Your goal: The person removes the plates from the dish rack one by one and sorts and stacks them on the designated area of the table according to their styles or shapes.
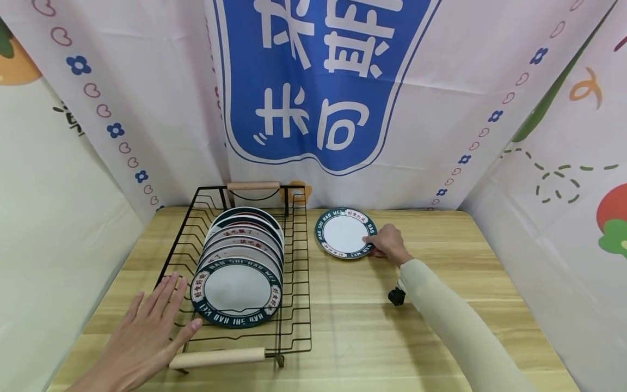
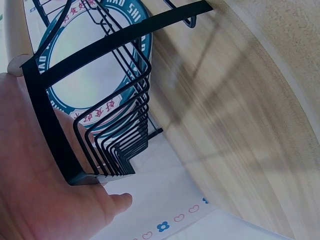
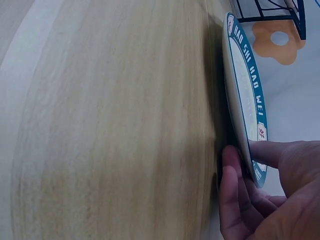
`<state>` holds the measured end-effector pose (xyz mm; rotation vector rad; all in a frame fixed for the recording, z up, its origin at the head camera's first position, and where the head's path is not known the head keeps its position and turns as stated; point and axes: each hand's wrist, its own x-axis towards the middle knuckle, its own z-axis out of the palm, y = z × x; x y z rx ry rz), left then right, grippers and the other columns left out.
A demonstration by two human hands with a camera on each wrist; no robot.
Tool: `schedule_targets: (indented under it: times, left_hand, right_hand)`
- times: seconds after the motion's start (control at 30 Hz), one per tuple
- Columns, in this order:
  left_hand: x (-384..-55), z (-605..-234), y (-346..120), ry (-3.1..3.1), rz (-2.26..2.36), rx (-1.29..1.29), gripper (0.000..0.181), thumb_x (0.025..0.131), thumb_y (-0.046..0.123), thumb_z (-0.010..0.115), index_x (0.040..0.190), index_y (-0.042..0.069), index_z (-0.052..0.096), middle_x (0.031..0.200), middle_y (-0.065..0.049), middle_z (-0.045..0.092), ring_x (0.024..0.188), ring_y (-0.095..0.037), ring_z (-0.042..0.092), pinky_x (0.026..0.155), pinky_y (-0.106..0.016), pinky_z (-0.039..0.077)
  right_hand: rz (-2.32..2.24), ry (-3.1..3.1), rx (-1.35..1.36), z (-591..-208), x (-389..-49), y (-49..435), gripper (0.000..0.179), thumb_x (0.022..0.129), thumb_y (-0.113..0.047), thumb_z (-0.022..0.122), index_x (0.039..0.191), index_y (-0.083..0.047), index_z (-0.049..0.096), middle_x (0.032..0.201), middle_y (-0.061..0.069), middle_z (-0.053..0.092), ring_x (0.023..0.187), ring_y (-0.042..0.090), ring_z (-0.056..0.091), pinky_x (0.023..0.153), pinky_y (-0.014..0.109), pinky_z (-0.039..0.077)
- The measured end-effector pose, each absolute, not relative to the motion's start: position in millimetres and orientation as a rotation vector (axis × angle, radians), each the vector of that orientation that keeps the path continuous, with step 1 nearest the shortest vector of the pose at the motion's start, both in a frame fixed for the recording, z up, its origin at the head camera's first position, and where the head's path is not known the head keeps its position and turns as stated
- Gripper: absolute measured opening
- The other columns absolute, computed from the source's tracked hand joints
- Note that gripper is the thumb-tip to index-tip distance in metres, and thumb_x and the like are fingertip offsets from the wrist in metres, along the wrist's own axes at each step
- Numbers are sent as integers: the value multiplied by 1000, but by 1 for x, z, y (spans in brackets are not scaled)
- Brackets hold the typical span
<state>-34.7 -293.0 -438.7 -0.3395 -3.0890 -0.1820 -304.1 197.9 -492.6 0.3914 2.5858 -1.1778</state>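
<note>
A white plate with a dark green lettered rim [image 1: 345, 233] is at the back, right of the rack. My right hand [image 1: 390, 243] pinches its right edge, thumb on top and fingers beneath, as the right wrist view shows of the plate [image 3: 244, 90]. My left hand [image 1: 147, 324], fingers straight and spread, lies along the front left corner of a black wire dish rack [image 1: 309, 305]. Several plates stand leaning in the rack; the front plate [image 1: 237, 289] has the same green rim. In the left wrist view, rack wires pass in front of my left hand [image 2: 40, 165].
The rack has a wooden handle [image 1: 217, 357] at the front and another wooden handle [image 1: 253, 185] at the back. A printed curtain [image 1: 171, 109] hangs behind the wood-grain table [image 1: 362, 332]. A small black object [image 1: 396, 296] shows under my right wrist.
</note>
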Motion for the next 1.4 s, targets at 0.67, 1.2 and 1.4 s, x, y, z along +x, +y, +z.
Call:
schedule_targets:
  times: [0.67,1.2,1.4]
  left_hand:
    - [-38,-438,-291,-3082,-175,-356,92,107,57,52,169,0,13,176,-23,9,162,-42,11,120,-33,-30]
    - [-38,-438,-293,-3084,-176,-351,92,108,57,50,170,2,9,176,-23,8,163,-41,9,120,-34,-30]
    - [-36,-439,-293,-3096,-178,-345,93,108,57,50,169,2,8,177,-23,5,164,-38,0,120,-34,-31]
  right_hand:
    - [-802,2730,235,-476,-301,208,37,96,-43,78,90,-6,74,73,5,71,61,18,61,53,27,42]
    - [-484,2943,-6,-436,-291,195,71,94,-49,78,144,-3,61,119,16,73,80,24,61,57,30,40]
    - [-396,3032,-245,-408,-276,162,68,89,-54,82,137,-8,66,112,11,74,86,24,65,61,38,52]
